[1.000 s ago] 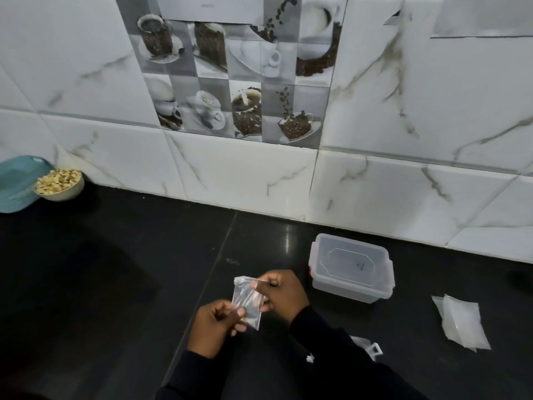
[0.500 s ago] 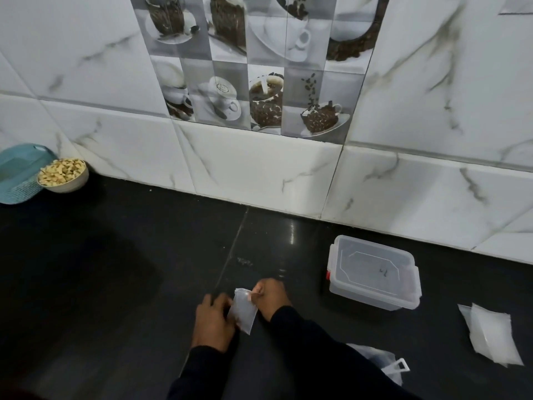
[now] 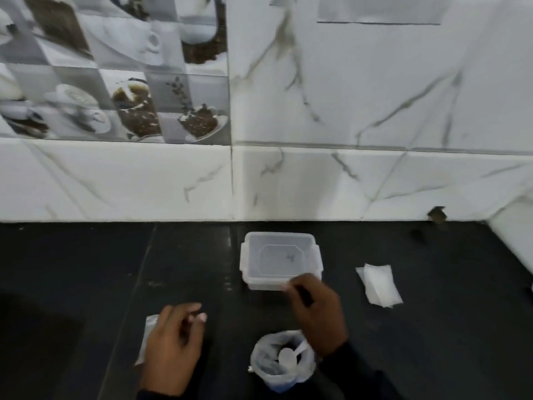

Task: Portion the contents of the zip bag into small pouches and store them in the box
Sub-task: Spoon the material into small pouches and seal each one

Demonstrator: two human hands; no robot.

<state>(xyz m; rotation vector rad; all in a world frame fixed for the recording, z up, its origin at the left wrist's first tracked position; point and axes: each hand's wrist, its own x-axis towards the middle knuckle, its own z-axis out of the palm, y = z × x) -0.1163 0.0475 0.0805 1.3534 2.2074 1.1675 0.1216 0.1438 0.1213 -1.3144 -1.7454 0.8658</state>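
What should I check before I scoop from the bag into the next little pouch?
1. Zip bag open and upright: ok, its mouth gapes upward.
2. Spoon within reach: ok, it sits inside the bag beside the right hand.
3. Pouch ready: cannot tell, it lies on the counter partly under the left hand; whether its mouth is open is hidden.
4. Box open to receive pouches: cannot tell; the clear plastic hides whether a lid is on.
5. Spare pouches available: ok, a small stack lies right of the box.
6. Hands free: cannot tell; motion blur hides the right fingers.
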